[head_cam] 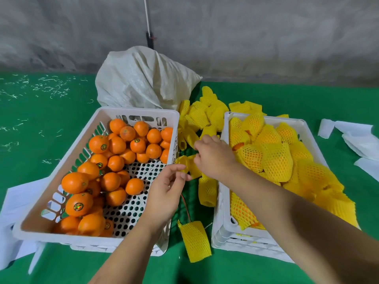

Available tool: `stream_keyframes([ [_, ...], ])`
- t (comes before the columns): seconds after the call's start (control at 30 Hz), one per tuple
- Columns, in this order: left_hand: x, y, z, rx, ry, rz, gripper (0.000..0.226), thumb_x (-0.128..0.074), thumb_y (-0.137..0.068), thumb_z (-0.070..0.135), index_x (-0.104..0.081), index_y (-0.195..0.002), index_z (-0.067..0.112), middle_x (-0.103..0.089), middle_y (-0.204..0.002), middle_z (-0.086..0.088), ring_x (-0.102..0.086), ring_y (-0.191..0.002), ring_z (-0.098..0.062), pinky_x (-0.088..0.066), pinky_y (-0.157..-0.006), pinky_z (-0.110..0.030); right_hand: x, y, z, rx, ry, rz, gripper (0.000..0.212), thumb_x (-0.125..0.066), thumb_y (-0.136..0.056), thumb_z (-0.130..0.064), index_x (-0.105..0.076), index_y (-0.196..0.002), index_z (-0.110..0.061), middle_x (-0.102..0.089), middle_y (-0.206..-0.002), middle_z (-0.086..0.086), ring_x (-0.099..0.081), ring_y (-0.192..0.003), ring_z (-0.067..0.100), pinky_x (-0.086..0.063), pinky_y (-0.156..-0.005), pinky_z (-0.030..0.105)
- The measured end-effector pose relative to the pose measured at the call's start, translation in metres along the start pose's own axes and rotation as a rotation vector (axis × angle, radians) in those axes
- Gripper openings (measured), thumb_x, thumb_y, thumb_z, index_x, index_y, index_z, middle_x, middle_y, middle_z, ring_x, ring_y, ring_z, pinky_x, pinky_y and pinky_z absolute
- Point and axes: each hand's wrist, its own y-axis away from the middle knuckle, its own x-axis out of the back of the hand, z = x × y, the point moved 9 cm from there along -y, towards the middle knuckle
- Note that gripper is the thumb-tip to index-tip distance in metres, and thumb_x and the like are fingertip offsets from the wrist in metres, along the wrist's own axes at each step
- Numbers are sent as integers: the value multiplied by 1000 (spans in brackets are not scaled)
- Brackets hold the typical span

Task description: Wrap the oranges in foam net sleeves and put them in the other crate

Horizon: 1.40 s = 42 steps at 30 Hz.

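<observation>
A white crate point(61, 158) on the left holds several bare oranges point(98, 144). The white crate point(223, 201) on the right is filled with oranges wrapped in yellow foam net sleeves point(276, 160). Between the crates lie loose empty sleeves point(202, 117). My right hand point(215, 155) grips one empty yellow sleeve point(186, 163) in the gap between the crates. My left hand point(166, 191) hovers over the left crate's right edge, its fingertips pinching the same sleeve's near end.
A white woven sack point(143, 80) stands behind the left crate. Flat sleeves lie near the front point(195, 240) and in the gap point(207, 190). White paper sheets lie at the far right point(356, 138) and under the left crate point(12, 203). Green cloth point(41, 111) covers the table.
</observation>
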Motion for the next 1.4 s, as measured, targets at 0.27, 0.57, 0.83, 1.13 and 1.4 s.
stream_keyframes([
  [0.27,23,-6,0,-45,-47,13,16,-53,-110,18,-67,-113,25,-76,-94,4,-68,-79,-11,-50,-72,-17,-132,6,-36,1,214,-776,63,-48,-106,-34,-19,-162,-35,11,-170,12,1,-155,40,-32,-119,56],
  [0.57,106,-65,-135,558,-1184,-262,69,-56,-101,24,-28,-164,32,-24,-169,-12,-27,-151,-40,-30,-123,-52,-165,-47,-25,-149,-109,-697,62,-48,-108,-25,-21,-163,-13,6,-172,4,-5,-157,36,-20,-126,47],
  [0.83,106,-57,-161,551,-1675,-323,59,-64,-99,25,-31,-148,27,-37,-137,-11,-52,-116,-31,-41,-82,-37,-115,-56,-19,-248,-422,-282,23,-53,-102,-18,-60,-84,-6,-67,-102,17,-63,-97,38,-42,-64,34],
  [1.13,123,-58,-77,472,-521,272,66,-79,-89,46,-45,-140,20,-61,-117,2,-64,-105,-22,-59,-78,-38,-18,-3,12,-284,-948,67,52,-69,-95,-12,-53,-140,-30,-62,-105,-8,-60,-84,5,-40,-52,10],
  [1.4,31,8,-17,416,390,171,67,-79,-78,59,-59,-126,17,-64,-80,2,-56,-60,-12,-48,-53,-23,-36,75,4,-368,-1167,240,18,-71,-96,-23,-66,-113,-28,-61,-85,-8,-65,-74,10,-52,-65,20],
])
